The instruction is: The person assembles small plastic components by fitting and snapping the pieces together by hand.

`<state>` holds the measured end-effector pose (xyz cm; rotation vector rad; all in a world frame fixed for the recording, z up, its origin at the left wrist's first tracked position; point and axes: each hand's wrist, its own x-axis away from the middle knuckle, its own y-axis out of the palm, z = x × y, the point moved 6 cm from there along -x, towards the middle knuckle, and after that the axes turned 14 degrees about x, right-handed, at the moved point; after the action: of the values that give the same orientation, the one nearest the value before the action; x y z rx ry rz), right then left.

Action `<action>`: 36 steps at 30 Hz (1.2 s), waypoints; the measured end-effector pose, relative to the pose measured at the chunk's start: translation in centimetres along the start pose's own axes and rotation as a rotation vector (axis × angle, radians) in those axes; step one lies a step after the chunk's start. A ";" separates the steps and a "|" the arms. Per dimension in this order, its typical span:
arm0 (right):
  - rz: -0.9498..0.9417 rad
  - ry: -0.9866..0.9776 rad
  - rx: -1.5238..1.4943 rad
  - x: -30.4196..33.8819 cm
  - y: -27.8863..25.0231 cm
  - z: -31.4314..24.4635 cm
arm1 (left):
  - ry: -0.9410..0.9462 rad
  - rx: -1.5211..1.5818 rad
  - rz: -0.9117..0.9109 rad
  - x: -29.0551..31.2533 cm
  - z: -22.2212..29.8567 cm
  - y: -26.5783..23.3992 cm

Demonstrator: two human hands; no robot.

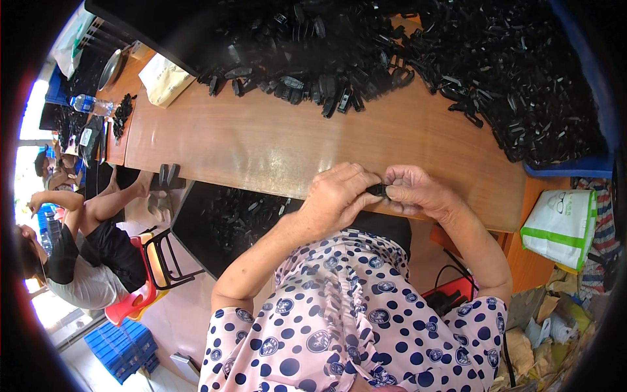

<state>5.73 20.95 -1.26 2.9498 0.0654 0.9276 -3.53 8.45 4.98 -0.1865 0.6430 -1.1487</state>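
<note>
Across the far side of the worktop (215, 140), black plastic parts (509, 85) are heaped. At the worktop's near edge, the left hand (336, 196) and right hand (421, 191) are held close, one small black part (377, 190) being pinched between their fingertips; it is probably best steadied by one and worked gently by the other.

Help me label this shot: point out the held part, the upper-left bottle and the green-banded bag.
Held part (377, 190), head view: its dark visible middle.
Upper-left bottle (93, 105), head view: middle of its side.
Green-banded bag (555, 219), head view: white front, above the band.
</note>
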 end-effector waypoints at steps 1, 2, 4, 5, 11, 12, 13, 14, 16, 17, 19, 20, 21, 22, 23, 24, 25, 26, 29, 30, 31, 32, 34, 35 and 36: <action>-0.082 -0.028 -0.149 0.0 0.7 0.0 | -0.145 0.215 0.063 0.2 -0.4 0.0; -0.169 -0.058 -0.294 -0.2 1.3 -0.3 | -0.290 0.426 0.131 0.6 -1.1 0.0; -0.149 -0.113 -0.273 -0.6 2.6 -1.5 | -0.237 0.470 0.192 1.1 -1.5 -0.3; -0.122 -0.165 -0.254 -0.8 3.0 -2.1 | -0.180 0.519 0.249 1.4 -1.7 -0.6; -0.321 -0.295 0.019 -2.7 6.3 -1.8 | -0.502 0.991 0.298 5.4 -4.0 -0.9; -0.303 -0.305 -0.038 -2.3 6.8 -2.2 | -0.567 1.078 0.320 5.9 -3.7 -1.0; -0.306 -0.313 -0.033 -2.3 7.6 -2.2 | -0.561 1.071 0.323 6.3 -3.5 -1.2; -0.272 -0.306 -0.026 -2.7 8.4 -2.2 | -0.508 0.941 0.321 6.7 -3.6 -1.9; -0.248 -0.311 0.014 -2.8 9.4 -3.3 | -0.517 0.899 0.362 7.9 -3.3 -2.4; -0.244 -0.314 0.013 -3.0 10.2 -3.5 | -0.515 0.898 0.357 8.4 -3.1 -2.6; -0.214 -0.266 -0.033 -3.4 11.2 -3.1 | -0.630 0.974 0.417 9.7 -3.6 -2.9; -0.251 -0.239 0.098 -3.9 11.5 -2.5 | -0.500 0.779 0.334 10.4 -3.9 -3.8; -0.255 -0.299 0.146 -3.9 11.2 -2.6 | -0.614 0.714 0.363 11.6 -4.3 -4.1; -0.185 -0.326 0.277 -3.7 10.1 -2.8 | -0.570 0.519 0.355 12.3 -3.8 -5.6; -0.107 -0.341 0.411 -3.2 8.8 -3.0 | -0.530 0.256 0.319 13.7 -3.9 -7.1; -0.004 -0.307 0.438 -2.6 7.0 -2.8 | -0.553 0.069 0.297 14.9 -3.2 -8.6; 0.105 -0.269 0.466 -2.1 5.0 -2.3 | -0.634 -0.081 0.310 16.0 -2.8 -9.8; 0.205 -0.277 0.494 -2.1 2.3 -1.0 | -0.635 -0.254 0.317 16.4 -2.1 -10.8; 0.704 -0.184 0.651 0.6 -6.8 1.2 | -0.429 -0.538 0.238 14.3 -1.6 -11.6; 0.862 -0.238 0.755 1.9 -9.0 0.3 | -0.428 -0.542 0.237 13.2 -2.0 -11.4; 0.971 -0.278 0.865 3.0 -10.6 -0.5 | -0.384 -0.459 0.260 11.9 -3.0 -10.8; 1.086 -0.223 0.984 3.8 -12.9 -0.1 | -0.341 -0.384 0.273 9.8 -3.6 -10.2; 1.269 -0.208 1.346 5.4 -15.4 -0.4 | -0.278 -0.438 0.187 5.3 -5.0 -8.8; 1.276 -0.102 1.442 5.7 -17.1 0.4 | -0.209 -0.416 0.166 3.5 -6.4 -8.1; 1.316 -0.041 1.476 6.1 -18.0 0.7 | -0.168 -0.392 0.137 1.4 -6.9 -7.5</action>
<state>10.67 39.24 0.64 4.0414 -2.4132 1.0807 -12.97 5.36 2.33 -0.5588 0.7149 -0.8567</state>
